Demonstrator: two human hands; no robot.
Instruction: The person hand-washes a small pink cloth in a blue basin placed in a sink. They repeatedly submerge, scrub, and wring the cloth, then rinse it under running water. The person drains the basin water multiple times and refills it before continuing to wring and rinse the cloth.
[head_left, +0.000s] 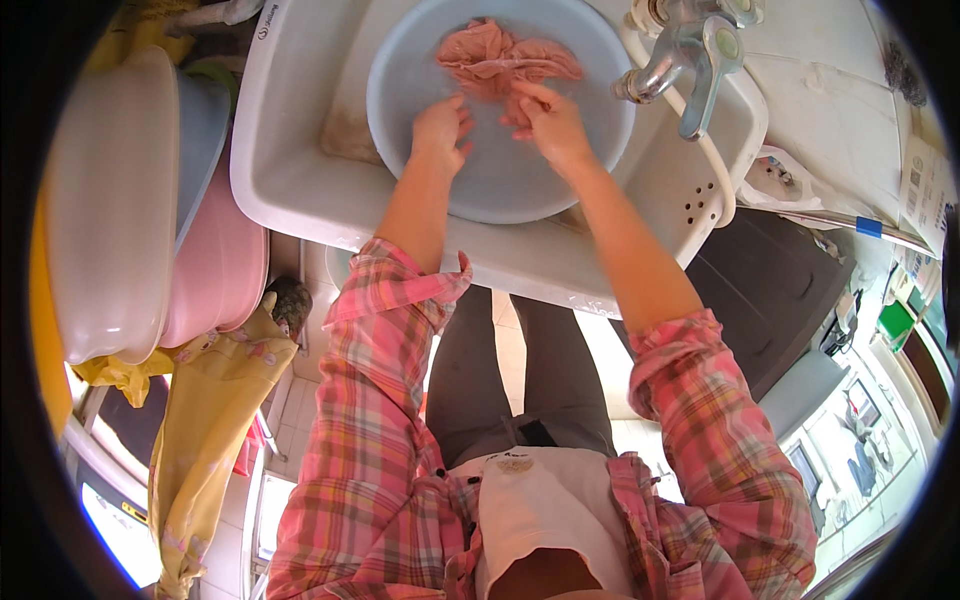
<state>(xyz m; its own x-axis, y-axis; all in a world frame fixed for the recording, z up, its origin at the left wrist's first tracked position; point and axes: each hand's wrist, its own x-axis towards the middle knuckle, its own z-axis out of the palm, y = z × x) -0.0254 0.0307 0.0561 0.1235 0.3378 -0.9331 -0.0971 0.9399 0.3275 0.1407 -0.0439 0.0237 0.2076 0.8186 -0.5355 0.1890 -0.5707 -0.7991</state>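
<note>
A light blue plastic basin stands in the white sink, with cloudy water in it. Wet salmon-pink cloth lies bunched in the water towards the basin's far side. My left hand is over the left part of the basin, fingers loosely curled and apart, with nothing in them. On the right, my right hand has its fingertips at the cloth's near edge. Whether they pinch the fabric is blurred.
A chrome tap juts over the basin's right rim. A pale hose curves across the sink's right end. Several plastic basins stand upright on the left, above a yellow printed cloth. A dark brown panel is at right.
</note>
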